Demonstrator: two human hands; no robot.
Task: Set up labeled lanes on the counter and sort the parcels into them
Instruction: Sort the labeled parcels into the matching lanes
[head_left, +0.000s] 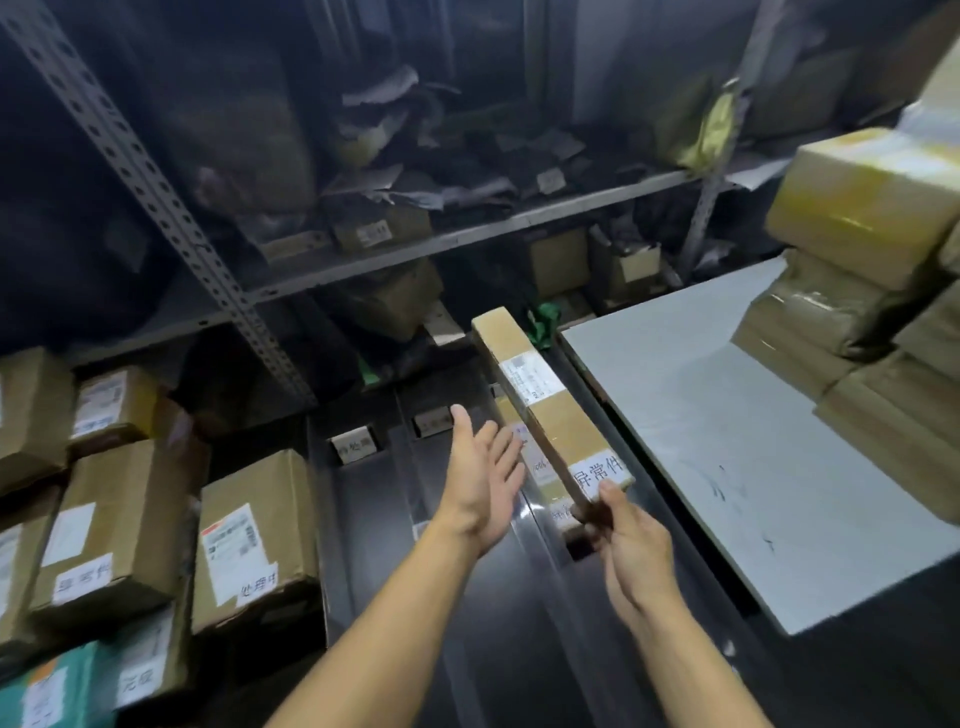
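One end only of the long parcel (545, 395) is pinched in my right hand (631, 545) over the worktop's (727, 467) left edge, my left hand (480, 478) spread empty beside it, so it could tip and drop.

The room is dim — most of the light falls on a pale grey tabletop (727, 441) at the right, scuffed with a few dark marks. Behind it stands a grey metal shelving rack (467, 234), its slotted upright (156, 192) leaning diagonally across the view. The shelves sit in shadow, crowded with crumpled dark bags and loose paper. Below, a dark glossy counter surface (467, 649) catches faint reflections — the back wall is lost in darkness.
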